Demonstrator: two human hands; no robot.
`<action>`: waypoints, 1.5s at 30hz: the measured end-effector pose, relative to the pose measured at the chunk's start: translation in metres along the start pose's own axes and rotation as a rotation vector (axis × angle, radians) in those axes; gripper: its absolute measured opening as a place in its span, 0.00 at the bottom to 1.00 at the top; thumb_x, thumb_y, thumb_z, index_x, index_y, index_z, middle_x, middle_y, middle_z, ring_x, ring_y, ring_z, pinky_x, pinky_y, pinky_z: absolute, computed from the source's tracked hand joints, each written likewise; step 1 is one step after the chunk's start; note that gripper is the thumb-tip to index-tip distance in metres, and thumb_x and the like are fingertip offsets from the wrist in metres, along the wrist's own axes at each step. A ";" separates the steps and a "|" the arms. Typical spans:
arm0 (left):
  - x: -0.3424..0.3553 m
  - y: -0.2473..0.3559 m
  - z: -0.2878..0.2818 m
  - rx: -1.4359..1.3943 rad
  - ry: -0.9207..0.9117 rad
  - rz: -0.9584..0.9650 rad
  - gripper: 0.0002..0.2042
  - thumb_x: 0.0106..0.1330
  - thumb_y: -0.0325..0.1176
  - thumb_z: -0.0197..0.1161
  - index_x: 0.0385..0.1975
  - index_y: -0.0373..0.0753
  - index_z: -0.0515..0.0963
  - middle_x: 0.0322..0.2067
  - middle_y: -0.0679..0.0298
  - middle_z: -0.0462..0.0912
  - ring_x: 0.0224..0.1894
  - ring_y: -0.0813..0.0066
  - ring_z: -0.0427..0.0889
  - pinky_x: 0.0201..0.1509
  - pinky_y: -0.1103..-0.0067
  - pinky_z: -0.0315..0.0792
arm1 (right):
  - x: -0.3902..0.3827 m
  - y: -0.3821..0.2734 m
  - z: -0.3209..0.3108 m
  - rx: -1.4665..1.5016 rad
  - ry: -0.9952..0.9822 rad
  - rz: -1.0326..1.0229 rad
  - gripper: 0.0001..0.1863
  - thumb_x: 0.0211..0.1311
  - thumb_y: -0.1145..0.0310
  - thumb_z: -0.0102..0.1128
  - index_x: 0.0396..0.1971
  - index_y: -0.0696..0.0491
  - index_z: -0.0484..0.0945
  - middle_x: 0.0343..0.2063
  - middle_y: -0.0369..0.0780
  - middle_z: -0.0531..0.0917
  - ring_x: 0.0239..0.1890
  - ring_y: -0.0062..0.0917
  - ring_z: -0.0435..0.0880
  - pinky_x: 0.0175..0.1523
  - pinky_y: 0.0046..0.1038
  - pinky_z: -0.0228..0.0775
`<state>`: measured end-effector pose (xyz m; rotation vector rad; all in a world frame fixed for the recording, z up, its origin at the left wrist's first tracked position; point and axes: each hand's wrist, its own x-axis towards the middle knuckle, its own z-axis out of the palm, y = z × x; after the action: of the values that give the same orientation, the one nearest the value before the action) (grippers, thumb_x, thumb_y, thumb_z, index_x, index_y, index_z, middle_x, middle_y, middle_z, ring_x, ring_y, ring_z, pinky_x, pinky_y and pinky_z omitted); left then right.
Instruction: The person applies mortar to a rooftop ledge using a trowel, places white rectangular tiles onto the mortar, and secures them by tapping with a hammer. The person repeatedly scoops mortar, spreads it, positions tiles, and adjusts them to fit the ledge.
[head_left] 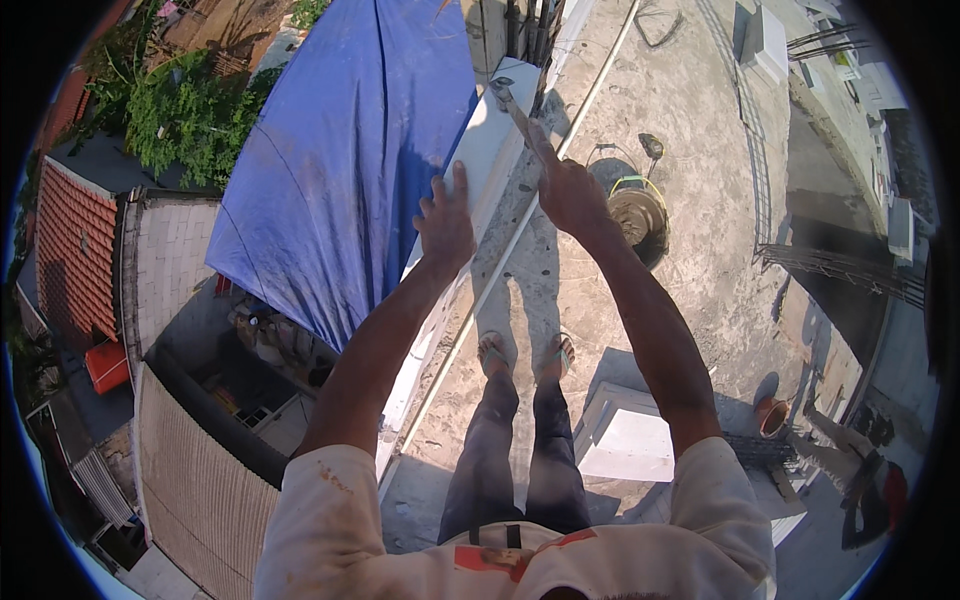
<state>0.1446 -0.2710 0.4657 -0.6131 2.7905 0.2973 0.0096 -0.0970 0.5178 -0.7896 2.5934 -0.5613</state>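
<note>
My left hand [446,222] rests with its fingers apart on the pale top of the low wall [482,178], beside a blue tarp [345,150]. My right hand [574,195] is closed round the handle of a hand tool [527,124]. The tool reaches forward over the wall, its small dark end [502,86] at the wall's far part; its exact kind is not clear. Right of that hand, a bucket of wet grey mortar [637,216] with a yellowish rim stands on the concrete floor.
A thin pale pipe [505,250] runs along the wall. White blocks [628,436] lie near my right leg. Steel rebar cages [845,272] and another person [872,495] are at the right. Beyond the wall, roofs [75,250] lie lower down.
</note>
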 end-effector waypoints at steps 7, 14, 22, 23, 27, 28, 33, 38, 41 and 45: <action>-0.001 -0.004 0.007 -0.008 0.046 0.011 0.54 0.59 0.27 0.72 0.82 0.47 0.41 0.71 0.40 0.57 0.61 0.34 0.75 0.53 0.45 0.76 | -0.012 0.005 0.010 0.011 0.119 -0.103 0.45 0.72 0.69 0.56 0.83 0.37 0.43 0.33 0.58 0.84 0.38 0.58 0.87 0.46 0.56 0.79; 0.000 0.007 0.000 -0.003 0.022 0.006 0.54 0.58 0.29 0.75 0.82 0.46 0.45 0.72 0.42 0.58 0.61 0.40 0.76 0.54 0.46 0.77 | -0.016 0.013 0.020 0.005 0.153 -0.136 0.43 0.74 0.65 0.53 0.83 0.35 0.42 0.35 0.56 0.85 0.41 0.55 0.88 0.48 0.56 0.80; -0.024 -0.032 0.007 -0.175 0.224 0.088 0.61 0.56 0.49 0.82 0.82 0.46 0.42 0.76 0.41 0.50 0.73 0.32 0.63 0.70 0.37 0.63 | -0.088 -0.021 0.003 0.514 -0.027 0.051 0.37 0.76 0.64 0.53 0.81 0.42 0.52 0.25 0.45 0.83 0.21 0.29 0.84 0.26 0.33 0.77; -0.038 -0.044 0.013 -0.235 0.244 0.112 0.60 0.56 0.53 0.80 0.82 0.45 0.43 0.77 0.41 0.51 0.75 0.33 0.61 0.73 0.40 0.61 | -0.112 -0.029 0.000 0.654 -0.016 0.112 0.39 0.75 0.64 0.55 0.82 0.42 0.52 0.22 0.38 0.78 0.15 0.17 0.75 0.19 0.24 0.69; -0.116 -0.116 0.022 -0.355 0.208 0.038 0.55 0.60 0.59 0.77 0.80 0.41 0.52 0.75 0.40 0.57 0.75 0.40 0.63 0.77 0.53 0.62 | -0.176 -0.034 0.012 0.727 -0.107 0.245 0.39 0.75 0.65 0.55 0.82 0.41 0.51 0.24 0.36 0.78 0.15 0.15 0.73 0.18 0.24 0.67; -0.139 -0.134 0.029 -0.355 0.166 -0.021 0.53 0.61 0.59 0.76 0.80 0.40 0.55 0.74 0.39 0.60 0.74 0.42 0.67 0.77 0.57 0.64 | -0.187 -0.034 0.020 0.736 -0.124 0.240 0.40 0.75 0.66 0.55 0.82 0.41 0.51 0.25 0.36 0.76 0.15 0.15 0.72 0.18 0.24 0.66; -0.192 -0.180 0.068 -0.675 -0.040 -0.174 0.39 0.64 0.58 0.74 0.70 0.40 0.72 0.55 0.48 0.83 0.58 0.52 0.83 0.60 0.63 0.77 | -0.199 -0.032 0.053 0.551 -0.114 -0.009 0.39 0.77 0.64 0.56 0.83 0.43 0.51 0.30 0.39 0.79 0.17 0.18 0.73 0.22 0.26 0.70; -0.200 -0.172 0.057 -0.808 -0.068 -0.223 0.28 0.68 0.55 0.71 0.59 0.40 0.83 0.37 0.54 0.90 0.40 0.64 0.89 0.47 0.66 0.79 | -0.188 -0.067 0.063 0.488 0.044 -0.349 0.37 0.76 0.67 0.56 0.81 0.47 0.54 0.48 0.54 0.86 0.44 0.45 0.86 0.47 0.41 0.80; -0.194 -0.173 0.059 -0.803 -0.041 -0.221 0.26 0.68 0.54 0.71 0.57 0.41 0.85 0.36 0.55 0.91 0.39 0.65 0.89 0.47 0.67 0.80 | -0.173 -0.060 0.077 0.370 -0.019 -0.412 0.37 0.74 0.69 0.56 0.80 0.47 0.55 0.52 0.56 0.85 0.51 0.52 0.87 0.52 0.45 0.80; -0.196 -0.173 0.059 -0.765 -0.046 -0.243 0.24 0.69 0.50 0.71 0.60 0.43 0.84 0.41 0.55 0.92 0.43 0.70 0.90 0.51 0.71 0.80 | -0.153 -0.052 0.078 0.148 -0.235 -0.374 0.38 0.74 0.69 0.54 0.81 0.43 0.54 0.48 0.54 0.85 0.48 0.52 0.87 0.50 0.47 0.80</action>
<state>0.4045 -0.3357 0.4448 -1.0666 2.4541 1.3218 0.1864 -0.0673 0.5107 -1.2198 2.1748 -0.7095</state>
